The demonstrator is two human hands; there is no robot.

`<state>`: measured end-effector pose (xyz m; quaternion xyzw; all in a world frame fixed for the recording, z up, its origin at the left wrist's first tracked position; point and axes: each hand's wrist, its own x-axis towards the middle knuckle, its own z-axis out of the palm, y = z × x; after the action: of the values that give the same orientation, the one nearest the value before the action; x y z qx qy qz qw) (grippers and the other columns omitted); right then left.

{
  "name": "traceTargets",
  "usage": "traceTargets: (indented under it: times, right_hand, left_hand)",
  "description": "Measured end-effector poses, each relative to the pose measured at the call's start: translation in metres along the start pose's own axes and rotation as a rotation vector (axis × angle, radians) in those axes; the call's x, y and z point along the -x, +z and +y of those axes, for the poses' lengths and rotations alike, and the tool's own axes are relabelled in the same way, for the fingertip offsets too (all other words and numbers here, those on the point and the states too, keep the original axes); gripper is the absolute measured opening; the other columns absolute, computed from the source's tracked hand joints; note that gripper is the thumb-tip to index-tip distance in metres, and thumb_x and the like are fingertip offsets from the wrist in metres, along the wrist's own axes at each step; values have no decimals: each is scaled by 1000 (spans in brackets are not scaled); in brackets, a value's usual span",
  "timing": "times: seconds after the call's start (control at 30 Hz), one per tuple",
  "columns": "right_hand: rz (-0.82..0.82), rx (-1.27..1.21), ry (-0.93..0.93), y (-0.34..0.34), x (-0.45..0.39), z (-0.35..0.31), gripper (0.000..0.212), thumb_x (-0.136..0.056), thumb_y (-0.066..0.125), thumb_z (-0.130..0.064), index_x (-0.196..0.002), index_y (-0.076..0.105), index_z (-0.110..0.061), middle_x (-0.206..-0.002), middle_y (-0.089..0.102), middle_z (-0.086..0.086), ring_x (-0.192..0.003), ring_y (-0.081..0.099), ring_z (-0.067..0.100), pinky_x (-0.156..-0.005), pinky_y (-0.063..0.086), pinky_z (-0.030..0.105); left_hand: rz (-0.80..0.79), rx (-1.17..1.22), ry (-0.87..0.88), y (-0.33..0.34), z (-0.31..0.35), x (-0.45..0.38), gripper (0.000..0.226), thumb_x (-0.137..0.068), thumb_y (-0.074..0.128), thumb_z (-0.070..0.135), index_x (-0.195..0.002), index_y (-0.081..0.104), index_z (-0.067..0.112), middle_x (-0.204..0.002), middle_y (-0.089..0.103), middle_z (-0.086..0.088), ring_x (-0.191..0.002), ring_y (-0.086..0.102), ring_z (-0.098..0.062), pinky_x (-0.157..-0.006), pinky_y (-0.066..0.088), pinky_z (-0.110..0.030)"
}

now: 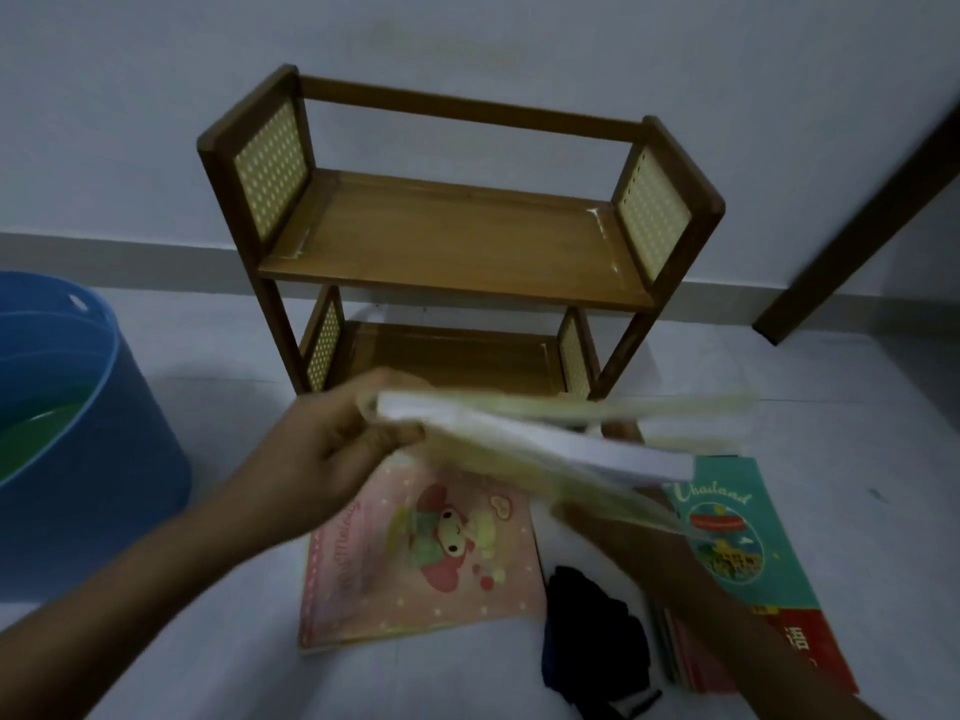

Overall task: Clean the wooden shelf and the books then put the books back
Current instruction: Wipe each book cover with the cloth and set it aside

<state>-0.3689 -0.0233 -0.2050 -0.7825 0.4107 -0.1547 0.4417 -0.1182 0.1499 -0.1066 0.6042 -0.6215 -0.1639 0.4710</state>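
Here, from the head view, a two-tier brown wooden shelf (pixel 457 241) with pale woven side panels stands just beyond the left hand (pixel 337 449), both boards bare. Below that hand lies a pink cartoon-cover book (pixel 415 553); to its right sit a dark crumpled cloth (pixel 592 631) and a teal travel book (pixel 748 553) atop a stack. The left hand, reaching forward, grips the corner of a blurred pale-yellow book (pixel 545 449) held in the air. The right hand (pixel 613 527) is under it; its grip cannot be told. Far left, a blue plastic bucket (pixel 130 459) holds something green.
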Motion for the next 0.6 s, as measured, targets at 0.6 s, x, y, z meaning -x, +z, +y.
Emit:
traceTargets:
  times: [0.6]
  right_hand:
    - [138,-239,-85,13,-26,-5,30,-87,65,-2,-106,57,-24,-100,72,-7,-98,67,9,-79,57,31]
  left_hand:
    - [209,-42,-352,52,-54,26,33,-91,59,30,-94,53,63,-92,60,47,-86,59,22,-66,43,2]
